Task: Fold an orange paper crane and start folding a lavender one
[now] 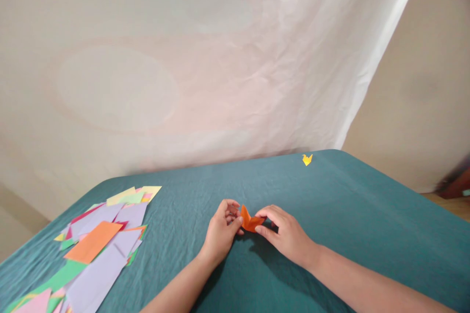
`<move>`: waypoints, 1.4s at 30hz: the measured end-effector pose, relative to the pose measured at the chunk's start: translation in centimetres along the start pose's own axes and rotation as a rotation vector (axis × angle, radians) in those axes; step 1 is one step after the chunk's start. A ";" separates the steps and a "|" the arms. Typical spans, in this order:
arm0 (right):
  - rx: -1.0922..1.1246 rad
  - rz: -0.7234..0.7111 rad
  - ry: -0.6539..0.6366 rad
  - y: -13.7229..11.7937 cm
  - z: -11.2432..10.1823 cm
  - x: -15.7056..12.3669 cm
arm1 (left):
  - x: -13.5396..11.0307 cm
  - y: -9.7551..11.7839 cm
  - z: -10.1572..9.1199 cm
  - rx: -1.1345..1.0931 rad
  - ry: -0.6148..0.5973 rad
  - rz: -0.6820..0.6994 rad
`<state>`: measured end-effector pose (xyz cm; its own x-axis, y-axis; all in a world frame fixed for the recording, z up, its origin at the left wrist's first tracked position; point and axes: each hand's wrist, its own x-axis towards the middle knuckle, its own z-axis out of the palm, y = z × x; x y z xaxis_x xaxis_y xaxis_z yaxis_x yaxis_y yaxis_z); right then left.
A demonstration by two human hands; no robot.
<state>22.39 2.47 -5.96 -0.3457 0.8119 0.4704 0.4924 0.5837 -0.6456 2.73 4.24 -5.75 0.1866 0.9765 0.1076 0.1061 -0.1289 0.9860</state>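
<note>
Head view: the folded orange paper sits between the 2 hands, over the near middle of the green cloth-covered worktop. The left hand pinches its left edge between thumb and fingers, the other fingers curled loosely. The right hand grips the right end, thumb below and index finger on top. A pointed flap stands up near the left fingers, with a dip between it and the right-hand end. Whether the bottom edge touches the cloth, I cannot tell.

For clean shaping, the left grip looks best kept steady and light while the right fingers work close to the fold; pulling at the very tip could bend or tear it. Pressing each crease along its whole length should help both sides match. Thin paper likely dents under a hard pinch.

A small yellow folded figure lies near the far edge, well apart. Loose sheets spread at the left, clear of both hands.
</note>
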 end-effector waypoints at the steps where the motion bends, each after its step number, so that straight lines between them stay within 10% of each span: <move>1: 0.016 0.006 0.009 0.2 0.2 0.0 | 0.0 0.0 0.0 -0.036 -0.008 0.002; 15: 0.067 0.126 0.051 1.1 0.1 0.4 | -0.5 1.3 -0.7 0.564 0.004 0.273; 42: 0.094 0.023 0.030 1.0 -0.1 0.5 | -0.4 1.2 -0.6 0.413 -0.105 0.189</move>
<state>22.78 3.42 -6.35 -0.3103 0.8255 0.4715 0.4227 0.5640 -0.7093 2.23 3.77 -4.58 0.3356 0.9094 0.2458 0.4367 -0.3814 0.8148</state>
